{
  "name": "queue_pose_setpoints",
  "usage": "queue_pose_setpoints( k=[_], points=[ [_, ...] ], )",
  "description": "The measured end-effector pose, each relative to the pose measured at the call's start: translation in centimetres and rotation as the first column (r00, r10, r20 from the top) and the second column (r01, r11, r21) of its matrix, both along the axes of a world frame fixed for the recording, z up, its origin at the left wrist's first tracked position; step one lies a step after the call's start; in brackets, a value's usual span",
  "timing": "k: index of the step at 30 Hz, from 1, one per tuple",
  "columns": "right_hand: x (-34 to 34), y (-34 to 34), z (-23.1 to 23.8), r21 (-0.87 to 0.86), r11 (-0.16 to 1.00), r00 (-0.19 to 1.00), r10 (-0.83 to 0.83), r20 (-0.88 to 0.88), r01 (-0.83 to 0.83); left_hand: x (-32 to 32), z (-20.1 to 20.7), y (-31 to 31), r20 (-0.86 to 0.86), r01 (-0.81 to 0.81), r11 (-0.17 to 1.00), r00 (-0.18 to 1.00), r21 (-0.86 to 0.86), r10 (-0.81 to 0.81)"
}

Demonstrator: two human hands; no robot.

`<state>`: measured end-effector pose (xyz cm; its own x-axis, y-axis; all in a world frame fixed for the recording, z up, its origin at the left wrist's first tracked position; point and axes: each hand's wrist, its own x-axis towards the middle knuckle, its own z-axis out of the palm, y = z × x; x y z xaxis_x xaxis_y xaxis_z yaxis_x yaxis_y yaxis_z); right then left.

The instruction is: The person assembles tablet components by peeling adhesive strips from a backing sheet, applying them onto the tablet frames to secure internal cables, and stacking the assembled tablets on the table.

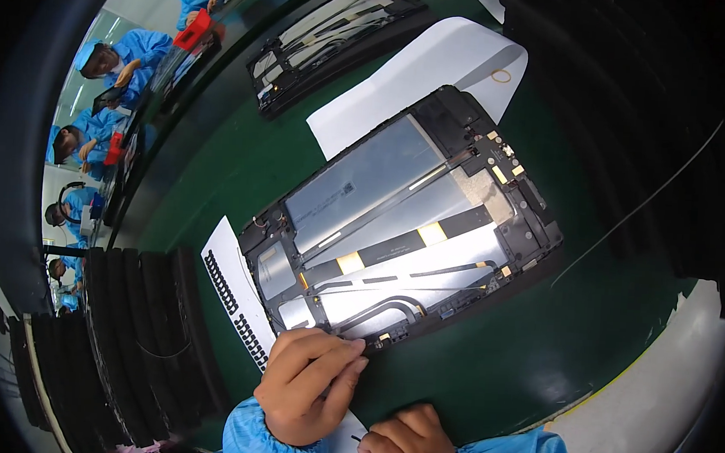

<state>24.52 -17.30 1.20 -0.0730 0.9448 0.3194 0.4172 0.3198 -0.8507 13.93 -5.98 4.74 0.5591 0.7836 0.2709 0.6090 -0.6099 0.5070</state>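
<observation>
An opened tablet (394, 253) lies slantwise on the green table, its silver battery cells (365, 186), black flat cable and small circuit boards bare. My left hand (313, 384) is at its near edge, thumb and fingertips pinched together by the lower frame; what lies between them is too small to make out. Lower down, to the right, my right hand (413, 442) is closed with fingers curled, and a thin dark piece (357, 438) pokes out at its fingertips. A white sheet (228, 289) with rows of small black stickers reaches under the tablet's left side.
Behind the tablet lie a curled white sheet (420, 65), a tan rubber band (501, 76) and a second opened tablet (331, 40). Black padded stacks (144, 330) border the left; dark layered material (622, 117) borders the right. Several blue-clad people work at the far left.
</observation>
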Motion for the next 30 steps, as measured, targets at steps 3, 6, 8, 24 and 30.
queue_pose_setpoints(
  k=[3, 6, 8, 24, 30],
  points=[
    [0.5, 0.1, 0.1, 0.008, 1.000, 1.000, -0.010, 0.014, 0.010, 0.1, 0.1, 0.0, -0.041, 0.034, 0.999, 0.999, 0.017, -0.033],
    [-0.2, 0.1, -0.3, 0.040, 0.999, 1.000, -0.021, 0.007, 0.020, -0.6, -0.5, -0.3, -0.097, 0.140, 0.984, 0.987, 0.110, -0.129],
    [-0.1, 0.2, -0.3, 0.069, 0.997, 0.998, 0.023, 0.056, -0.026, -0.7, -1.1, -0.4, -0.127, 0.199, 0.966, 0.976, 0.165, -0.179],
    [0.3, 0.3, -0.1, 0.025, 1.000, 0.999, -0.012, -0.051, 0.013, 1.1, 0.1, 0.0, -0.041, -0.018, 0.999, 0.999, -0.031, 0.017],
    [0.2, 0.7, -0.5, 0.029, 0.999, 0.998, 0.015, -0.065, -0.013, 1.1, 0.5, 0.7, -0.044, -0.113, 0.975, 0.993, -0.190, 0.106]
  ],
)
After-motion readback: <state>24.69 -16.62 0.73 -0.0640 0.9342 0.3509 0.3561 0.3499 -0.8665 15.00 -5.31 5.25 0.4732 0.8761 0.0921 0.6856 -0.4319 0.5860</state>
